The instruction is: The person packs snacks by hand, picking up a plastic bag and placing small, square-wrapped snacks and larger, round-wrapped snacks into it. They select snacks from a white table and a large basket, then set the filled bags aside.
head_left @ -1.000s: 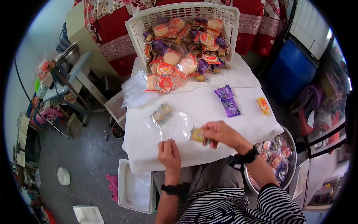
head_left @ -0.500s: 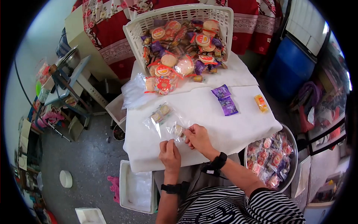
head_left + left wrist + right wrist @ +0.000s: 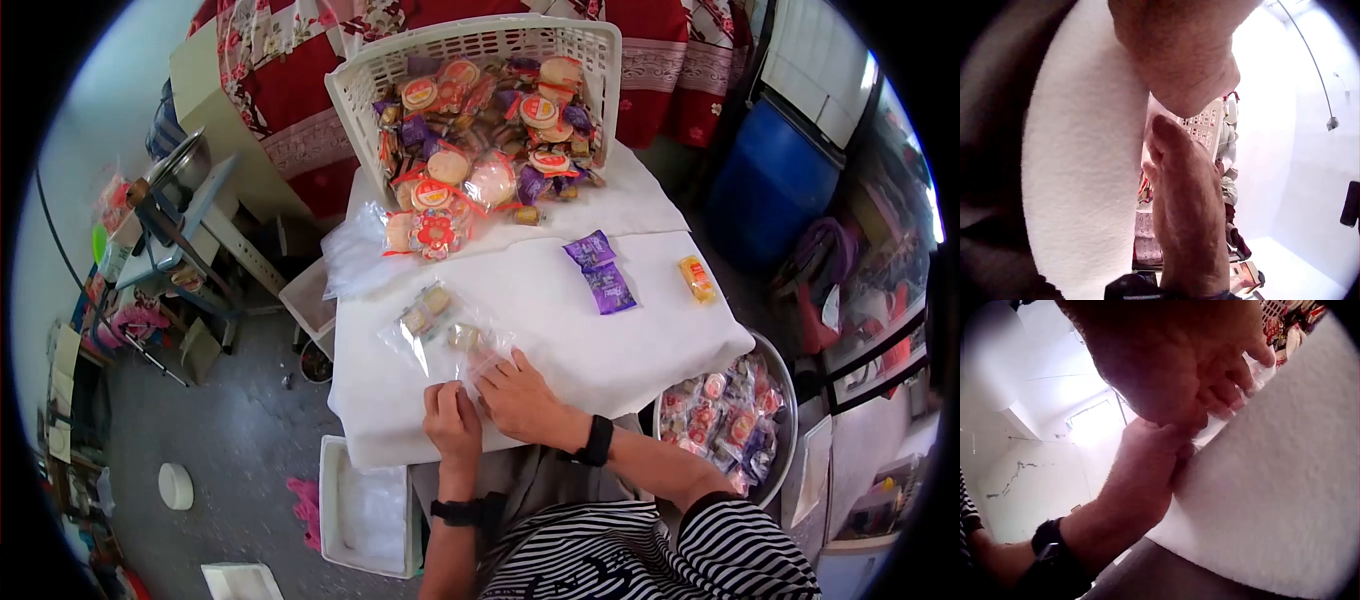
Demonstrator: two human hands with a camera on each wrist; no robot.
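A clear plastic bag point(image 3: 408, 352) lies flat on the white-covered table, two small wrapped snacks point(image 3: 426, 310) at its far end. My left hand point(image 3: 453, 422) pinches the bag's near edge between thumb and curled fingers. Fingers outstretched, my right hand point(image 3: 522, 402) reaches into the bag's mouth, its fingertips seen through the film just behind another wrapped snack point(image 3: 463, 337). Both wrist views show the hands close together at the table edge; in the right wrist view the right fingers point(image 3: 1225, 394) lie straight and low over the cloth.
Behind stands a tipped white basket point(image 3: 345, 105) full of wrapped snacks and round crackers. A stack of clear bags point(image 3: 352, 255) lies at the left. Two purple packets point(image 3: 608, 287) and a yellow packet point(image 3: 697, 279) are to the right. A metal basin point(image 3: 790, 430) of filled bags sits lower right.
My right hand came in from the right with a wrapped snack, put it into the bag and let it go, its fingers now straightened. My left hand has kept its pinch on the bag.
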